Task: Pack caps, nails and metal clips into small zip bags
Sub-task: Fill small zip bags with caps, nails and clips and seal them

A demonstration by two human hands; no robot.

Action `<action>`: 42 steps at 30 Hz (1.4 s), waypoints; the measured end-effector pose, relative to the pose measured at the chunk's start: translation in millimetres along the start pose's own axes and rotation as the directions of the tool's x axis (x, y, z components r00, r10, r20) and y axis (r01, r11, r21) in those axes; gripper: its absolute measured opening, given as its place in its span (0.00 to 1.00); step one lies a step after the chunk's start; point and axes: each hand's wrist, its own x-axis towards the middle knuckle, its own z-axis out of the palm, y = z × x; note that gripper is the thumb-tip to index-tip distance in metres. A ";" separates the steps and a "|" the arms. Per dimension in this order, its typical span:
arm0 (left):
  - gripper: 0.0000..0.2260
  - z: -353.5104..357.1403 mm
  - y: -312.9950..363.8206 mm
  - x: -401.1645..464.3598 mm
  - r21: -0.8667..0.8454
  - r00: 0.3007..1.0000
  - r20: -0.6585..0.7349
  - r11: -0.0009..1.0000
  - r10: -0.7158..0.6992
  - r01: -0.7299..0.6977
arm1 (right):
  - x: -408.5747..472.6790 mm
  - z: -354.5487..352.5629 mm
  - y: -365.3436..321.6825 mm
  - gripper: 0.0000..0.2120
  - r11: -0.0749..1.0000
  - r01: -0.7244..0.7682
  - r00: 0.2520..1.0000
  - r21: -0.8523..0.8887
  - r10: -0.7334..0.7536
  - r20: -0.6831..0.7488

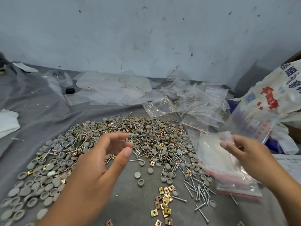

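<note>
Nearest the camera, loose metal clips and a bundle of nails are lying on the grey cloth, with grey caps spreading off to the left. Just above them the left hand is hovering over the cloth, its fingers loosely curved and parted, gripping nothing that can be made out. Across from it the right hand is pinching a small zip bag by its upper edge, over a stack of empty bags. Beyond both hands the mixed heap of caps, nails and clips is filling the middle of the cloth, and farther back filled bags and flat plastic sheets are lying toward the wall. The bag's mouth is looking limp and barely parted, so pieces could be spilling past it, and a nail point could be piercing the thin film if dropped in carelessly.
</note>
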 end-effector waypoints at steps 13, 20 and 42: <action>0.20 15.1 12.0 -3.9 -0.076 0.981 -0.066 0.981 -0.181 0.176 | -25.6 115.1 -149.4 0.12 0.563 -0.001 0.933 0.827 -0.297 0.204; 0.03 15.1 -11.6 1.4 -0.148 0.970 -0.009 0.959 -0.245 0.241 | -25.0 128.8 -143.4 0.18 0.551 -0.038 0.974 0.833 -0.166 0.154; 0.17 -1.0 -30.0 15.6 0.007 0.963 -0.222 0.987 -0.155 0.160 | 2.5 74.0 -19.6 0.08 0.998 -0.058 0.983 0.021 0.060 -0.173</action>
